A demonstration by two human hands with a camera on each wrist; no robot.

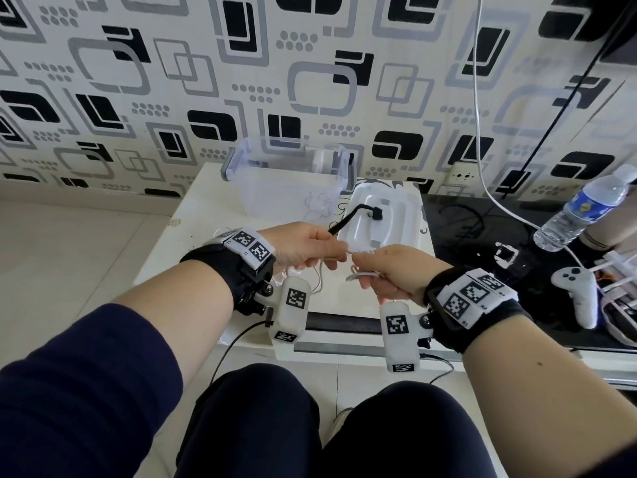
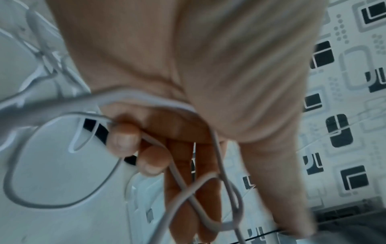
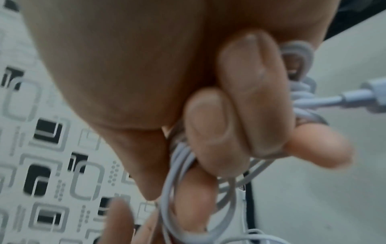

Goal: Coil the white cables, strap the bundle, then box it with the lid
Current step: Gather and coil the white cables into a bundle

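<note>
White cables (image 3: 188,189): coiled loops gripped in right hand (image 1: 389,270) over the white table (image 1: 165,257), loose strands and black strap (image 1: 348,215) pinched by left hand (image 1: 303,243); clear box (image 1: 286,181) and lid (image 1: 396,215) just behind.

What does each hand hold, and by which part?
Right hand grips the coiled white cables around the loops. Left hand pinches a loose cable strand and the black strap's near end.

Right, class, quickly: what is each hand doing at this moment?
Left hand: holds the black strap and a loop of white cable.
Right hand: grips the coiled white cable bundle.
</note>
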